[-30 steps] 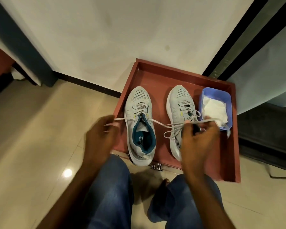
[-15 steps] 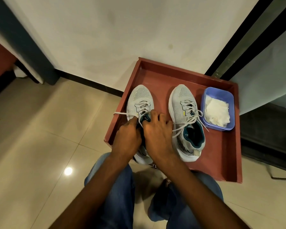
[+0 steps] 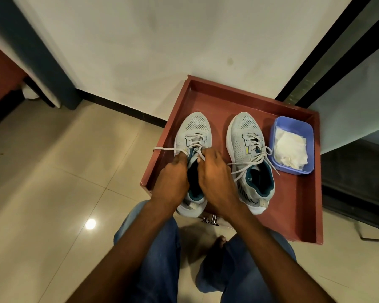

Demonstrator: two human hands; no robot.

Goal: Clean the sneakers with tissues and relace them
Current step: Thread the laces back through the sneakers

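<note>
Bending over a red tray (image 3: 298, 206) on the floor, a person works at the left sneaker (image 3: 194, 132) with both hands. The left hand (image 3: 172, 182) and the right hand (image 3: 217, 178) are close together over the opening of this shoe, with fingers curled. Each hand seems to pinch a part of the white lace (image 3: 169, 149) near the tongue, but the fingertips are partly hidden, so I cannot tell exactly how they hold it. One end of the lace goes out to the left, over the edge of the tray. The right sneaker (image 3: 244, 136) stands just beside, apart from the hands, and its laces lie loose and untied across the top. To the right of it, a small blue tub (image 3: 274, 136) holds white tissues (image 3: 290, 149). Both shoes point their toes at the white wall (image 3: 162, 40). The person wears blue jeans (image 3: 160, 259), and the tiled floor (image 3: 53, 193) is beige.
</note>
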